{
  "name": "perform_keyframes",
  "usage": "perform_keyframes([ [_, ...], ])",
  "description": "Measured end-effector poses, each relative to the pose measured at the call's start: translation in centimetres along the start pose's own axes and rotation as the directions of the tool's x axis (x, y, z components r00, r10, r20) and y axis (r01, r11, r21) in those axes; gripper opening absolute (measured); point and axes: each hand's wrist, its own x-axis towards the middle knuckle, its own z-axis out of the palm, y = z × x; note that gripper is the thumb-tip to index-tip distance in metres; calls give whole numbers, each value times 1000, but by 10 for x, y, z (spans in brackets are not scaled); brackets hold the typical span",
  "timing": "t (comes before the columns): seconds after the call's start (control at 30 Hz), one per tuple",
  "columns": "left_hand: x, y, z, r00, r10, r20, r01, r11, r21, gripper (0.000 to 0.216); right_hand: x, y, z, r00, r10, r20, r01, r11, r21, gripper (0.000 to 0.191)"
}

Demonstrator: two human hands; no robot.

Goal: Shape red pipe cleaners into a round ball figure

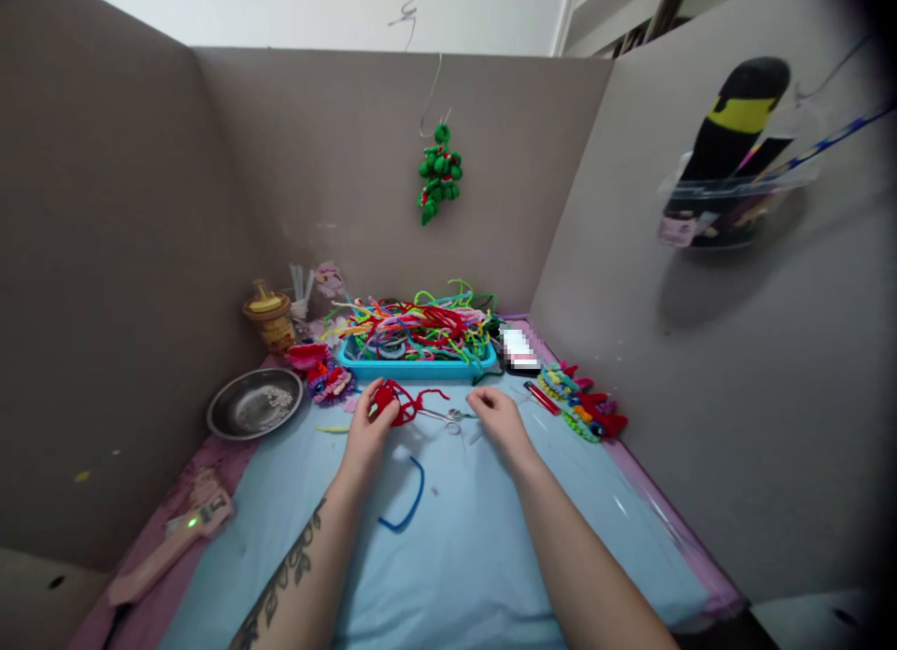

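Note:
My left hand (365, 435) grips a red knitted or crocheted piece (387, 402), with loose red loops and a tail trailing to the right. To its right, my right hand (496, 415) is closed in a pinch, fingertips together; whatever sits between them is too small to make out. Between the hands lies a pair of scissors (452, 426) on the light blue cloth (448, 575). A bent blue strand (420, 491) rests nearer to me, between my forearms. Just left of my left hand is a short yellow-green strand (332, 430).
Behind the hands stands a blue tray (413, 371) heaped with coloured strands. At left are a metal bowl (231, 409), a drink cup (270, 325) and a pink glue gun (175, 543). Right hold a phone (519, 351), a red cutter (542, 398) and colourful crocheted pieces (581, 405). Grey partitions enclose three sides.

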Motion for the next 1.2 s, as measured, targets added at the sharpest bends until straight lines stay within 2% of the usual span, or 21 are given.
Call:
perform_keyframes([
  [0.03, 1, 0, -1, 1000, -20, -21, 20, 1000, -18, 61, 0, 2, -1, 998, -46, 53, 53, 989, -142, 13],
  [0.1, 3, -1, -2, 998, -43, -49, 41, 998, -42, 62, -1, 5, 0, 988, -92, 124, 124, 954, -272, 10],
  [0.2, 5, -3, -2, 997, -66, -47, 63, 996, -64, 62, -5, 8, 8, 937, -194, 292, 320, 814, -484, 25],
  [0.33, 6, -3, -3, 997, -63, -46, 61, 997, -36, 60, -9, 7, 19, 938, -144, 316, 320, 709, -628, 15],
  [0.47, 8, -2, -5, 994, -72, -87, 67, 996, -66, 60, -10, 2, 21, 944, -51, 325, 285, 619, -732, 16],
  [0.6, 10, 2, -6, 991, -88, -99, 72, 986, -153, 59, -12, -1, 19, 930, 8, 368, 300, 562, -771, 16],
  [0.7, 11, 4, -5, 990, -101, -99, 82, 980, -179, 58, -14, -2, 17, 913, 0, 407, 341, 545, -766, 17],
  [0.83, 9, 3, -4, 988, -92, -123, 74, 987, -143, 57, -17, -6, 20, 903, -151, 403, 412, 575, -707, 17],
  [0.9, 8, 2, -4, 989, -66, -133, 54, 995, -87, 57, -18, -8, 23, 869, -236, 435, 486, 573, -660, 18],
  [1.0, 6, 2, -4, 990, 14, -141, -19, 999, -37, 58, -20, -10, 27, 815, -295, 498, 569, 564, -598, 19],
  [1.2, 5, 13, -8, 977, 108, -185, -127, 988, -92, 57, -25, -8, 31, 803, -403, 438, 595, 502, -628, 14],
])
